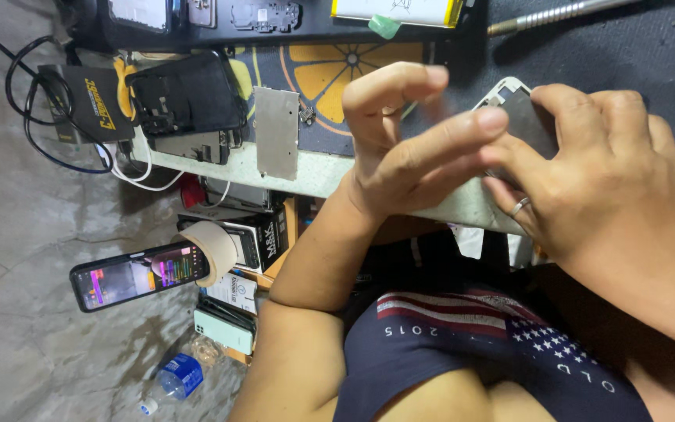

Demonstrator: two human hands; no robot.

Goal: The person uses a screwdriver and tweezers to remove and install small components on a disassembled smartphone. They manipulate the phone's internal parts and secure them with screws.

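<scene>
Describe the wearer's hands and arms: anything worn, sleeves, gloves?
Both hands are bare, no gloves. The left hand shows nothing worn. The right hand has a plain silver ring on one finger. Both forearms are uncovered as far as the picture shows: no sleeves, no watch, no wristband. Fingernails are short and unpainted.

Two hands [400,148] [587,180] — one bottle [175,379]
</scene>
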